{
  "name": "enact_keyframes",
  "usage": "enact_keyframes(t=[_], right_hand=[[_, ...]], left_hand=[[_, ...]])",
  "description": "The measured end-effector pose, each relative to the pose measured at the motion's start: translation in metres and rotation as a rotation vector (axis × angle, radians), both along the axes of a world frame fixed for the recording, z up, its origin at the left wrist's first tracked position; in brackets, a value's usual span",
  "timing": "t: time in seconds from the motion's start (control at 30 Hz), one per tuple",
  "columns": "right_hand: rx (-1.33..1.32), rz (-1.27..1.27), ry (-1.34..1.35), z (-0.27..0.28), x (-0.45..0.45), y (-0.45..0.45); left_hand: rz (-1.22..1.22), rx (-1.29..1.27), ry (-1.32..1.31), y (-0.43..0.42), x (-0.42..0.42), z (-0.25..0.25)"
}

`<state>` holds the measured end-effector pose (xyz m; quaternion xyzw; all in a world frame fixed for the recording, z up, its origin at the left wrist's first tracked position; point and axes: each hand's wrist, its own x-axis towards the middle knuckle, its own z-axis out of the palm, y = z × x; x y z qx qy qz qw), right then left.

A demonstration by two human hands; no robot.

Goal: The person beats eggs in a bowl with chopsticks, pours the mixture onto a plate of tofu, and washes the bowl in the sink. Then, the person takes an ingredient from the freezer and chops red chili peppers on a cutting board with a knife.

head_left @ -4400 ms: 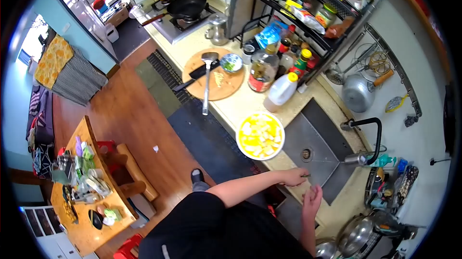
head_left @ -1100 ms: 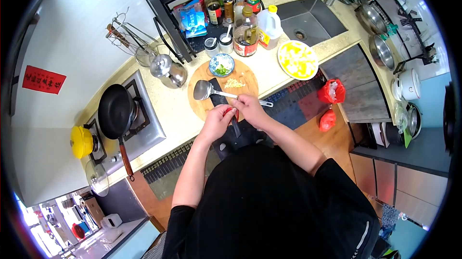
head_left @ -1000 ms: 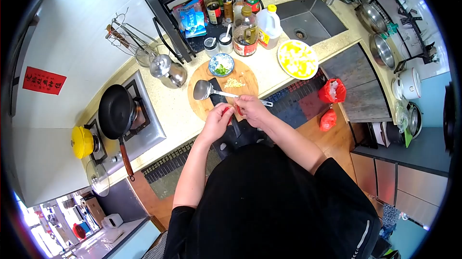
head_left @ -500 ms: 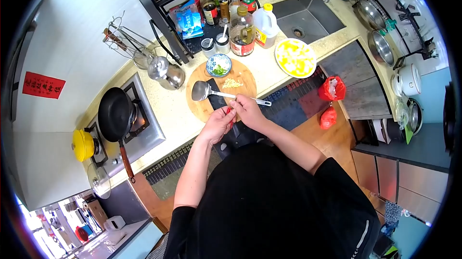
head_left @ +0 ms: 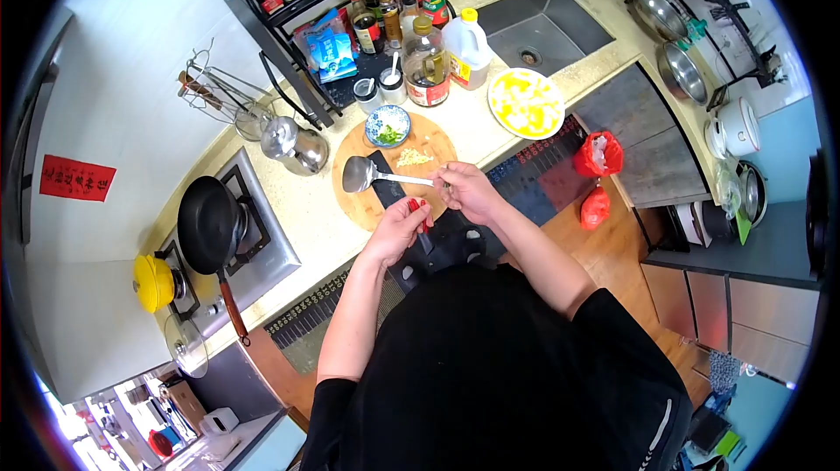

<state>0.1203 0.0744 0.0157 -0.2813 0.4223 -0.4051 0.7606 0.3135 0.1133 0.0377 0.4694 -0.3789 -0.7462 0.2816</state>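
My left hand [head_left: 399,230] is closed around small red chili peppers [head_left: 419,213] in front of the cutting board. Just right of it, my right hand [head_left: 467,192] has its fingers pinched together over the handle of a metal spatula [head_left: 357,175]; whether it grips the handle or some small piece is hidden. The spatula lies across a dark flat blade-like strip [head_left: 387,188] on the round wooden cutting board [head_left: 350,202]. Chopped pale bits, like garlic [head_left: 414,157], sit on the board beside a blue-patterned bowl [head_left: 374,117] holding cut greens [head_left: 390,134].
A black wok [head_left: 206,222] rests on the stove at left, near a yellow pot [head_left: 153,284]. Behind the board stand seasoning jars [head_left: 393,86], an oil bottle [head_left: 428,64] and a white jug [head_left: 466,44]. A plate of yellow-and-white food [head_left: 526,104] is near the sink [head_left: 547,29].
My right hand has moved away from the left, to the right, and now covers the spatula's handle end. The red peppers show more clearly in my left hand. The view has shifted slightly.
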Motion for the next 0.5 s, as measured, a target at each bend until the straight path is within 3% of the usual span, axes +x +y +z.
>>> enact_keyframes(t=[0.07, 0.17, 0.2, 0.3, 0.43, 0.5], right_hand=[[-0.044, 0.054, 0.079, -0.003, 0.0, 0.003], [-0.529, 0.055, 0.443, -0.011, 0.015, 0.012], [-0.385, 0.081, 0.282, 0.018, 0.021, 0.022], [-0.62, 0.155, 0.578, 0.004, 0.024, 0.025], [-0.426, 0.074, 0.515, 0.021, 0.022, 0.024], [-0.543, 0.044, 0.607, 0.024, 0.018, 0.016]], left_hand=[[-0.041, 0.003, -0.018, -0.001, -0.001, -0.005], [-0.077, -0.01, -0.026, -0.003, -0.002, -0.005], [-0.085, -0.016, -0.026, -0.003, -0.002, -0.004], [-0.145, -0.133, -0.014, -0.005, -0.008, -0.001], [-0.124, -0.075, -0.047, -0.003, -0.011, 0.007], [-0.141, -0.028, -0.042, -0.001, -0.007, -0.004]])
